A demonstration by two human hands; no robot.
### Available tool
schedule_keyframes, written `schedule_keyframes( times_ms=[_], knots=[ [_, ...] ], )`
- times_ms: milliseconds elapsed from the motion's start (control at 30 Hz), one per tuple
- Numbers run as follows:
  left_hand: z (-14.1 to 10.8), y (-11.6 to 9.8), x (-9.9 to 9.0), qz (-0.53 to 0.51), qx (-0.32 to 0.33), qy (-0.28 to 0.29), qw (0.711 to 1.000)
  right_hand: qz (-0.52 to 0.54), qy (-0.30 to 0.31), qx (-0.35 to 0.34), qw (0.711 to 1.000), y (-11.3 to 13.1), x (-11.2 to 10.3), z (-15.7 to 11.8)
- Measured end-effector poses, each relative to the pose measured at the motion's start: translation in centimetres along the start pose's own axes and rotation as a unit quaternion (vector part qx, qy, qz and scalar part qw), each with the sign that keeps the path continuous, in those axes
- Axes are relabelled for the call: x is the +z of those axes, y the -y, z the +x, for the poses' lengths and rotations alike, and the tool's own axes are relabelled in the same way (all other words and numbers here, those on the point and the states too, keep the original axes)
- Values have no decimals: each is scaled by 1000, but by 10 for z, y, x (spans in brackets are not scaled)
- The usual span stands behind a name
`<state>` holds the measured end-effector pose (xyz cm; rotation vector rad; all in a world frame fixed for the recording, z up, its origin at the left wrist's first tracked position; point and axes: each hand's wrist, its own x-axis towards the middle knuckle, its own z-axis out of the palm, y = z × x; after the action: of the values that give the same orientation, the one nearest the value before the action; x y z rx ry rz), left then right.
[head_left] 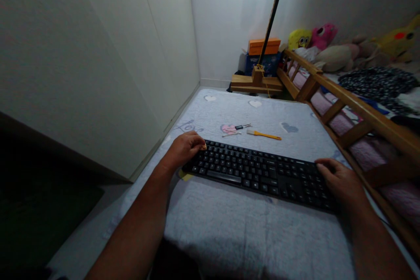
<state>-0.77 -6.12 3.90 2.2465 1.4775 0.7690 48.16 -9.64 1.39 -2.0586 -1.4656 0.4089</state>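
Observation:
A black keyboard (pixel 256 170) lies on the pale, heart-patterned cloth (pixel 229 218), slanting down to the right. My left hand (pixel 187 146) is at its upper left corner, fingers pinched on a small yellowish-brown piece (pixel 204 146) too small to make out. At the right end, my right hand (pixel 339 179) is closed around the keyboard's edge, thumb and fingertips at the top right corner. Behind the keyboard lie a brush with a yellow handle (pixel 267 135), a dark-handled thin tool (pixel 241 127) and some cotton swabs (pixel 231 134). Something yellow (pixel 186 176) shows under the near left corner.
White cabinet doors (pixel 131 52) rise on the left. A wooden bed rail (pixel 354 100) runs along the right, with plush toys (pixel 323 36) behind it. Beyond the far edge stand a wooden stand (pixel 257 82) with a dark pole and an orange box (pixel 263 47).

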Motion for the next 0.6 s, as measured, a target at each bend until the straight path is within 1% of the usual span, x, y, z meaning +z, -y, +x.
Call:
schedule_keyframes(
  times_ms=[200,300,433,600],
  knots=[
    [0,12,0,76,-40,-35,996,-3,-3,-5,1000,-2,2,0],
    [0,16,-1,91,-46,-46,994,-3,-1,-3,1000,-2,2,-1],
    [0,14,-2,93,-45,-45,994,-14,-15,-15,1000,0,3,-3],
    [1,10,-2,99,-60,-39,992,-15,-26,-24,999,-2,6,-1]
  ],
)
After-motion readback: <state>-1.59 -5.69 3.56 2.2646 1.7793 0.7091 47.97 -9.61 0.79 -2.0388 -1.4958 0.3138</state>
